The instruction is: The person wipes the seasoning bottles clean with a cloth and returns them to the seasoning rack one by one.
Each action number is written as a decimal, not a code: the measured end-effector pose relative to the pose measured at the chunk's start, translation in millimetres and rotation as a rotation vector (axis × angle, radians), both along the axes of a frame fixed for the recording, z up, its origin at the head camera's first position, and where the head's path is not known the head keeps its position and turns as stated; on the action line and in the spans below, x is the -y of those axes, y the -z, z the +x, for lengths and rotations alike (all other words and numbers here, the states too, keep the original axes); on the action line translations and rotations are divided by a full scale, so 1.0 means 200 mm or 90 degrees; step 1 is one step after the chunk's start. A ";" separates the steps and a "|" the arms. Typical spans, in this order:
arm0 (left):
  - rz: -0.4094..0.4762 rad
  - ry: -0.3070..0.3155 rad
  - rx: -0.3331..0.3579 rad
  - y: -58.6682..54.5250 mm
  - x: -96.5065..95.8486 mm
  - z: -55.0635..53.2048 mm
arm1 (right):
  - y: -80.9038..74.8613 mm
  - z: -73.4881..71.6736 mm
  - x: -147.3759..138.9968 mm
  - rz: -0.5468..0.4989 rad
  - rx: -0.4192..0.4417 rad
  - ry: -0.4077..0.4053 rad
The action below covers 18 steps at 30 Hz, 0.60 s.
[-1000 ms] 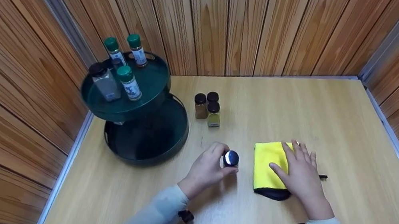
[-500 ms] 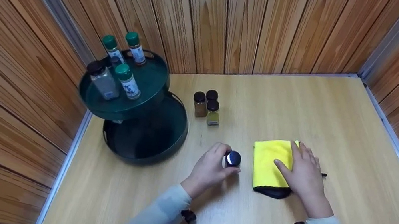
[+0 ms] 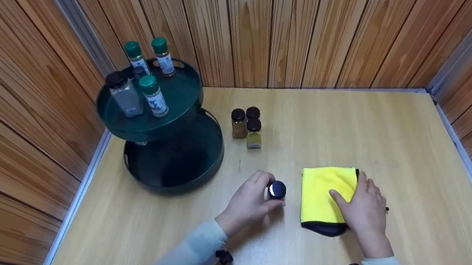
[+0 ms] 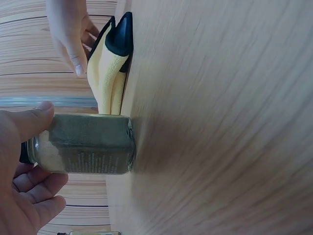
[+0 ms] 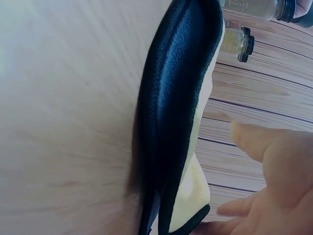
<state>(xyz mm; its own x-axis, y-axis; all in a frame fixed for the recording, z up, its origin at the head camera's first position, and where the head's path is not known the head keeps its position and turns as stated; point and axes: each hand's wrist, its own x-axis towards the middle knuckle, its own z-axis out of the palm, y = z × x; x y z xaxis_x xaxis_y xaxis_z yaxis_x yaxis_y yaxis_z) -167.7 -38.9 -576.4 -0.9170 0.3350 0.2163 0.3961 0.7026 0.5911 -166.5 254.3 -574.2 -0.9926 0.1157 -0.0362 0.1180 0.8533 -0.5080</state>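
My left hand [image 3: 248, 202] holds a square glass spice jar [image 4: 90, 144] by its upper part, thumb on one side and fingers on the other. Its dark lid [image 3: 277, 190] faces up in the head view, and the left wrist view shows grey-green powder inside, the base right at the table. To the right lies a folded yellow cloth [image 3: 326, 195] with black edging. Over its right edge is my right hand [image 3: 366, 217], fingers spread along that side and thumb apart above the yellow face. The right wrist view shows the cloth's dark folded edge [image 5: 171, 107] beside this hand.
A dark green two-tier round rack [image 3: 170, 169] stands at the left. Its top tier bears several jars, including a green-capped one [image 3: 155, 102] and a larger dark-lidded one [image 3: 126, 100]. Three small dark-lidded jars [image 3: 254, 140] stand together behind my left hand. Wood-panelled walls [image 3: 292, 27] border the table.
My right hand has shifted slightly right across the cloth, baring more of its yellow face. My left hand and its spice jar have edged slightly right.
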 end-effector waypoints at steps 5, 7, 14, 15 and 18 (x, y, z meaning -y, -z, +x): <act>-0.003 -0.021 0.038 -0.01 -0.01 0.00 | 0.00 0.01 0.00 0.022 0.032 0.031; -0.004 -0.032 0.058 -0.01 -0.01 0.00 | 0.01 0.01 0.00 0.031 0.039 0.038; 0.006 -0.051 0.113 -0.03 -0.02 -0.02 | 0.01 -0.01 0.00 0.019 0.057 0.043; 0.008 -0.053 0.118 -0.03 -0.02 -0.02 | 0.02 -0.02 0.00 0.019 0.059 0.044; 0.029 -0.061 0.148 -0.03 -0.01 -0.01 | 0.02 -0.02 0.00 0.023 0.065 0.046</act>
<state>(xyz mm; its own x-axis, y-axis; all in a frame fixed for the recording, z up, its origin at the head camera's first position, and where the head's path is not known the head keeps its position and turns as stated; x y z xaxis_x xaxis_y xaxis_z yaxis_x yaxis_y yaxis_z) -170.7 -36.3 -570.6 -0.9708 0.2395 0.0092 0.1795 0.7009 0.6903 -170.4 255.3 -578.7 -0.9731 0.1897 -0.1307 0.2290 0.8583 -0.4592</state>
